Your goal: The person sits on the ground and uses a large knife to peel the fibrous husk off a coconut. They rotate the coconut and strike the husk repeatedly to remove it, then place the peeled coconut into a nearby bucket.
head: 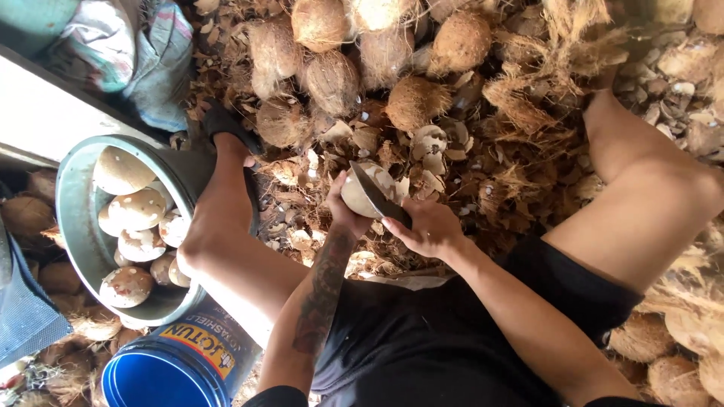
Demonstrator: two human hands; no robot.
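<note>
Left hand [343, 215]: cupped around a pale peeled coconut [367, 190], gripping it from below.
Right hand [428, 226]: fist closed on a dark curved blade [375, 193], its edge laid across the coconut.
Coconut: held above the husk litter [513, 166], between the knees.
Metal basin [79, 226]: left of the coconut, holding peeled coconuts [134, 211].
Blue bucket [162, 373]: below the basin.
Husked coconuts [332, 79]: piled beyond the coconut.
</note>
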